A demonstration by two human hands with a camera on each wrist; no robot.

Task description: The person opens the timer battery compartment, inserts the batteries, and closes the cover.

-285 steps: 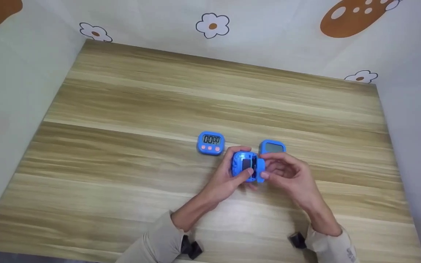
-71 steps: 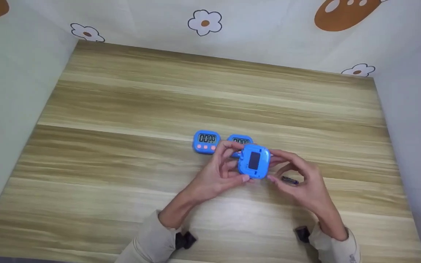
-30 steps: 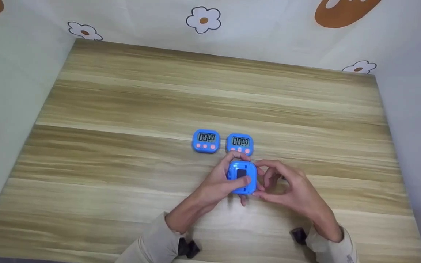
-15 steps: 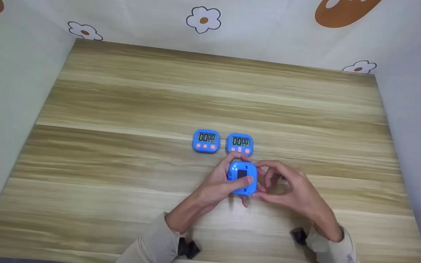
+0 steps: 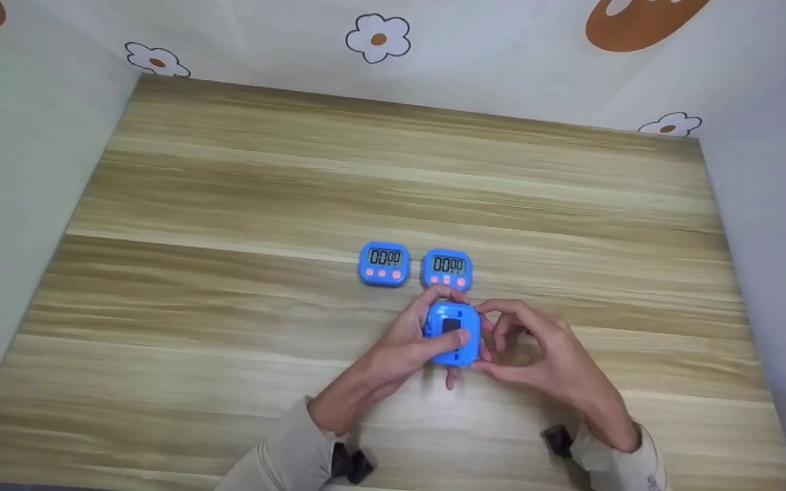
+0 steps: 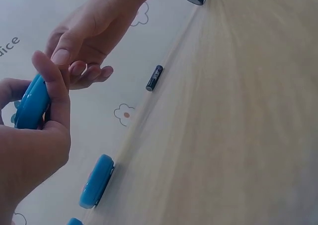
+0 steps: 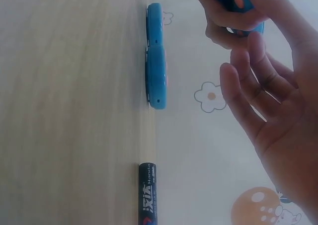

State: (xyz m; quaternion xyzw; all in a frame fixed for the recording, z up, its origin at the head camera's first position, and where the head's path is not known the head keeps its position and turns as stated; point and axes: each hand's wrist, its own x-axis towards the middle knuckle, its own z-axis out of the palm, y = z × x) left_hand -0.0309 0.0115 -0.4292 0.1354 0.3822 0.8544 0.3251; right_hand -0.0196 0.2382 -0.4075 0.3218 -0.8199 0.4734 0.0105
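My left hand (image 5: pixel 400 348) holds a blue digital kitchen timer (image 5: pixel 471 319) with its back facing up. The left thumb lies across that back, over a dark rectangle. At the timer's right edge, the thumb and forefinger of my right hand (image 5: pixel 550 351) pinch its two corners, while the other fingers are loosely bent. Orange buttons on the held timer's front (image 7: pixel 238 0) show in the right wrist view. A dark AAA-size battery (image 7: pixel 147 192) lies on the table below the right hand; the head view has it almost wholly hidden behind the fingers.
Two more blue timers, a left one (image 5: pixel 384 264) and a right one (image 5: pixel 447 270), lie face up side by side just beyond the hands, both reading 00:00. The wood-grain table (image 5: pixel 229 204) is bordered by pale walls printed with flowers.
Earlier an open battery compartment showed on the held timer, and a blank-screened timer lay at right. A second 00:00 timer has since been put beside the first. Lately the hands barely move.
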